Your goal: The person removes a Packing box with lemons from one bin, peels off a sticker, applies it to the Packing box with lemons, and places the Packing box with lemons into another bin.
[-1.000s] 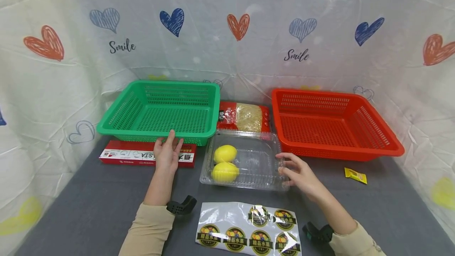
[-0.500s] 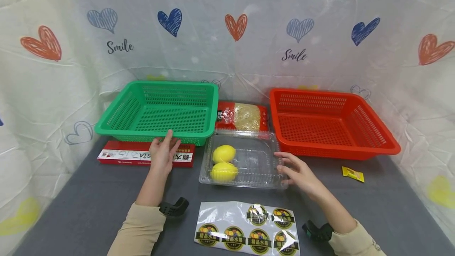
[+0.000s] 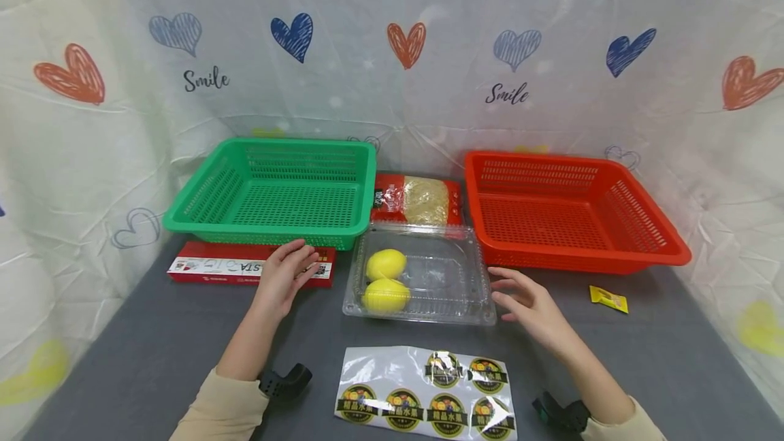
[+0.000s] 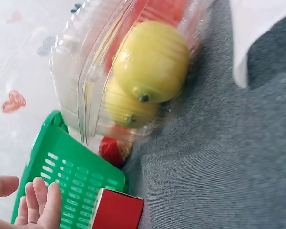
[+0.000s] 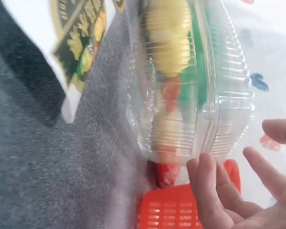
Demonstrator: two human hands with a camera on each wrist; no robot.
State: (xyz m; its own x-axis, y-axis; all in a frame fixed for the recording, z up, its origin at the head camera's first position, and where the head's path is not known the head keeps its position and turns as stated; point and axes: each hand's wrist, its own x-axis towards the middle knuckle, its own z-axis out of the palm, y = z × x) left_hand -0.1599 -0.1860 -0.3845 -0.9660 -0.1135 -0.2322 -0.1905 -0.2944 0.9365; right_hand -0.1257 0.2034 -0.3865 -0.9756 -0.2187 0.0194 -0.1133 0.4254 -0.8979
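Fingers point(image 3: 298, 265) of the left hand point(image 3: 280, 284) are loosely parted, holding nothing, near the red box point(image 3: 214, 271) in front of the green basket point(image 3: 269, 229). The right hand point(image 3: 533, 309), its fingers gently bent and likewise holding nothing, is beside the right side of the clear container point(image 3: 437, 278); whether they touch it I cannot tell. Inside that container, on the table point(image 3: 331, 335), two yellow fruits point(image 3: 386, 296) lie toward the left.

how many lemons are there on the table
2. Both are inside the clear container, on its left side as the head view shows it: the front lemon nearer the person, the back lemon right behind it. No others show.
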